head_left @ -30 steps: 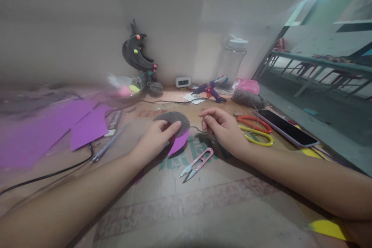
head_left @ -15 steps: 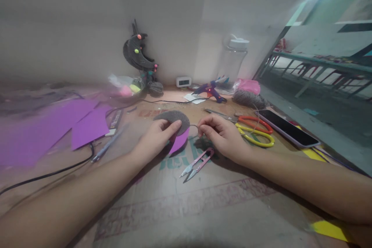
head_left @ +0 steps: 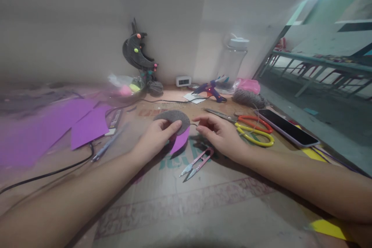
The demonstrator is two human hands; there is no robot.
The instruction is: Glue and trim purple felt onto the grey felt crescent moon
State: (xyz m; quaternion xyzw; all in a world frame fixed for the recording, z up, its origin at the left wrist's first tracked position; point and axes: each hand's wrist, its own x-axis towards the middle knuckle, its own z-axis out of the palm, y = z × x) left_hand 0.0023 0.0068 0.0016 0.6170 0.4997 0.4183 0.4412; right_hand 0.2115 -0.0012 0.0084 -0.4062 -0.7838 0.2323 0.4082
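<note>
My left hand [head_left: 155,138] presses on a purple disc [head_left: 180,140] whose top is covered with a grey coil of yarn [head_left: 173,116], thumb and fingers closed on its near edge. My right hand [head_left: 218,133] sits just right of the disc, fingers pinched on the grey yarn strand [head_left: 194,124] that runs off the coil. Pink thread snips [head_left: 197,162] lie on the cardboard just below both hands.
Orange and yellow scissors [head_left: 252,128] and a phone [head_left: 286,127] lie to the right, with a yarn ball [head_left: 248,98], glue gun [head_left: 209,90], clear jar [head_left: 232,62] and small clock [head_left: 183,81] behind. Purple sheets [head_left: 58,124], a black cable [head_left: 52,172] and a pen [head_left: 107,145] lie left.
My right hand has moved left, closer to the coil, bringing the yarn strand up to the disc's edge. My left hand has stayed on the disc.
</note>
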